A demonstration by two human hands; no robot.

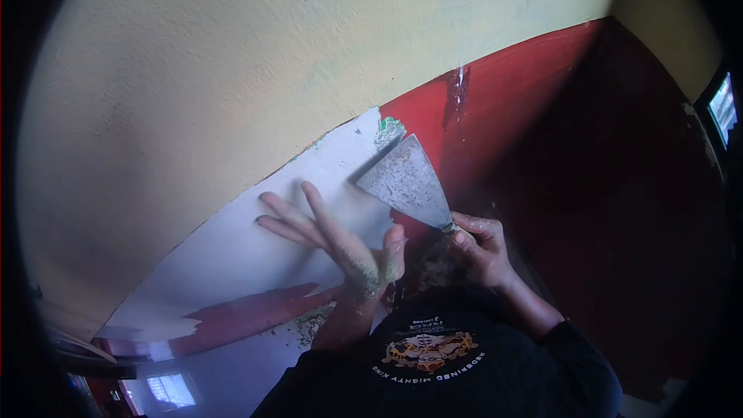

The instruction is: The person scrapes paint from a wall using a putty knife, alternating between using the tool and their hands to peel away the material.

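My right hand (484, 248) grips the handle of a wide metal scraper (406, 180), its dusty blade flat against the wall at the edge between the white patch (255, 248) and the red paint (526, 101). Beside the blade, my left hand (340, 240) rests on the white patch with fingers spread, dusted with filler. Just above the blade tip sits a small chipped spot showing green (389, 128).
The upper wall is cream yellow (255, 54); the lower band is red and darkens toward a corner at the right. A red strip (248, 313) remains inside the white patch. A bright screen or window (724, 108) shows at the far right edge.
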